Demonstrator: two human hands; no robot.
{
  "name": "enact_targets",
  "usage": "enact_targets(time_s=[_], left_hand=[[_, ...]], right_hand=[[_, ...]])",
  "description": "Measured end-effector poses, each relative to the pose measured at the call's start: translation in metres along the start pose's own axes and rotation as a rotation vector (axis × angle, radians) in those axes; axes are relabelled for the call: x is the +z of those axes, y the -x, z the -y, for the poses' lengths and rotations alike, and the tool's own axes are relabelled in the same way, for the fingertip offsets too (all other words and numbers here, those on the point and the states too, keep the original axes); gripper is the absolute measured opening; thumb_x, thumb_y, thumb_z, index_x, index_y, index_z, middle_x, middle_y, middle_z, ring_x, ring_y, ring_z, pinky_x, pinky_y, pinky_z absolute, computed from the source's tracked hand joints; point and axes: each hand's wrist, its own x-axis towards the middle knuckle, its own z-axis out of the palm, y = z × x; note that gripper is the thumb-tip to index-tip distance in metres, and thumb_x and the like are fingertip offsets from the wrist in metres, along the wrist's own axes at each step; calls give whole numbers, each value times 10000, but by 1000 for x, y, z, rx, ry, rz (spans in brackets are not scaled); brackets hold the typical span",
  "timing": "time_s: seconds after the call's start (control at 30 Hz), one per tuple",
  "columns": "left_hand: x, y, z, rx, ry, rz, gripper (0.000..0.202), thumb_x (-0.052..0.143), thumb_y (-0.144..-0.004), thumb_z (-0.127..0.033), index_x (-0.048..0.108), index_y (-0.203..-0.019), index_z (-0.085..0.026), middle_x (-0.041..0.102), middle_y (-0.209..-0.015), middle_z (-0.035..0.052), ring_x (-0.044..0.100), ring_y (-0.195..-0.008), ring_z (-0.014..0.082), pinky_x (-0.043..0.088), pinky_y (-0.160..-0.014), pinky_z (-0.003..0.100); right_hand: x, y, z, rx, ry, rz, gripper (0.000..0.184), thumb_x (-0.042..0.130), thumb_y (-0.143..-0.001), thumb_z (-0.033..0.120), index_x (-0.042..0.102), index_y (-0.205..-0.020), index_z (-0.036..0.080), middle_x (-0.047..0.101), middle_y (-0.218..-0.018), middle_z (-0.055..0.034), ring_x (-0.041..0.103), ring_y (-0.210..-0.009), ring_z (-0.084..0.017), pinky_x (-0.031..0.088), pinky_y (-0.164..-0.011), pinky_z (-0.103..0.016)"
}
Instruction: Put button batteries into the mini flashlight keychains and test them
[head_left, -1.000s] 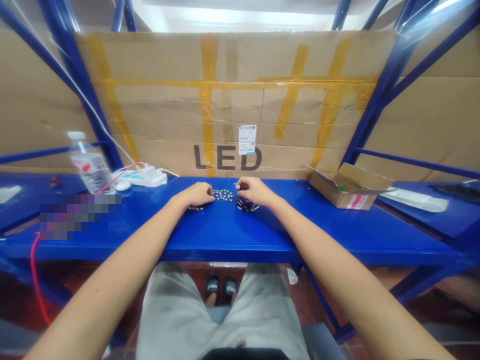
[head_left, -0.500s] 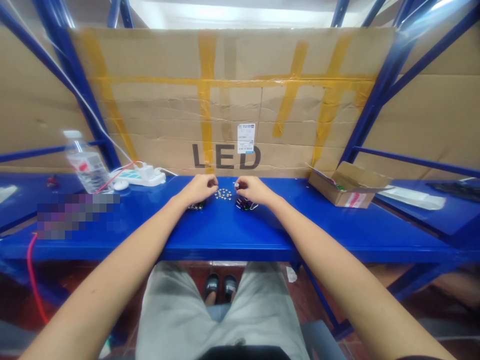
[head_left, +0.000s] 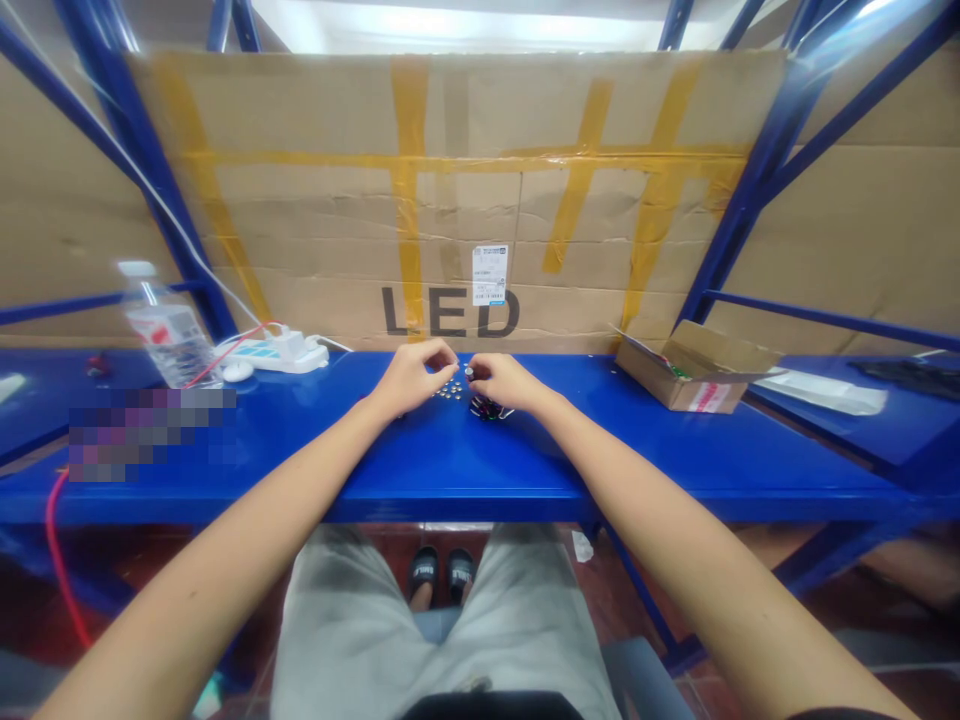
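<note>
Both my hands rest at the back of a blue metal shelf (head_left: 465,470), close together. My left hand (head_left: 411,374) is curled, its fingertips pinched over a scatter of small silver parts (head_left: 450,391); what it pinches is too small to name. My right hand (head_left: 504,380) is closed on a small silver-tipped part held at its fingertips, just above a little heap of dark parts with coloured bits and wire loops (head_left: 489,408). The fingertips of the two hands nearly meet.
A taped cardboard sheet marked LED (head_left: 450,200) walls off the back. A plastic water bottle (head_left: 166,330), a white power strip (head_left: 274,352) with red and white cables and a white puck lie at the left. An open small carton (head_left: 694,368) stands at the right.
My left hand has lifted off the pile at its left and moved right and back towards my right hand, closing into a pinch. The right hand has barely moved.
</note>
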Motion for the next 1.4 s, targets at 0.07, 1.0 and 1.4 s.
enact_targets(time_s=[0.07,1.0,1.4], left_hand=[[1,0,-3,41,-8,4,90,651,-868,-248,689,-901,-173,737,-845,21,660,-764,146,530,-763,277],[16,0,4,311,-146,80,73,630,-941,-244,610,-894,-192,602,-886,29,585,-807,153,473,-763,285],[16,0,4,281,-182,93,63,626,-937,-244,605,-896,-202,612,-893,33,596,-821,162,484,-772,289]], right_hand=[[0,-1,-1,-4,-2,3,112,644,-774,67,665,-836,158,702,-814,-29,601,-755,-154,420,-694,-263],[6,-5,-7,-127,-243,-94,125,634,-720,74,679,-793,165,714,-868,-28,658,-854,-177,498,-772,-280],[5,-5,-6,-134,-223,-108,150,618,-721,54,675,-796,171,703,-878,-32,655,-869,-180,508,-789,-293]])
